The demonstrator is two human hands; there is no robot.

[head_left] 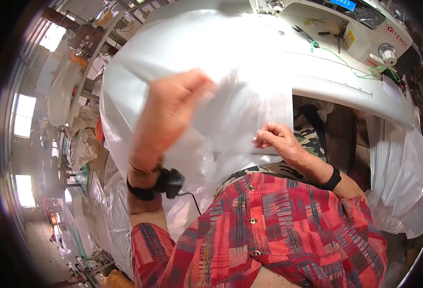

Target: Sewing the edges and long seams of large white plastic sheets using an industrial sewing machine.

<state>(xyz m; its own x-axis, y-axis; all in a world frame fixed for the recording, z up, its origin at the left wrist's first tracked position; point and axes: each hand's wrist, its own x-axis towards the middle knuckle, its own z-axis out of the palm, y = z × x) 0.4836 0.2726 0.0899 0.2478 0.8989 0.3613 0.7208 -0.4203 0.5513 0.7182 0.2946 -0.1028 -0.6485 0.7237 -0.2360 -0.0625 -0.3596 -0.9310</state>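
Note:
A large, thin white sheet [139, 53] covers the work table and hangs over its near edge toward my lap. Above its left part is my left hand [170, 108], raised and smeared by motion, so its fingers cannot be read clearly. My right hand [281, 141] is lower, near the sheet's right edge just in front of my body. Its fingers are curled in and pressed together. Whether a bit of the sheet or something small lies between them is hidden.
A white sewing machine [389, 33] stands at the far right. Near it lie thread snips [303, 33] and a green cord [343, 62]. Ruler marks [336, 84] run along the table. More white sheets [401, 177] hang at right; wrapped bundles [84, 144] are piled at left.

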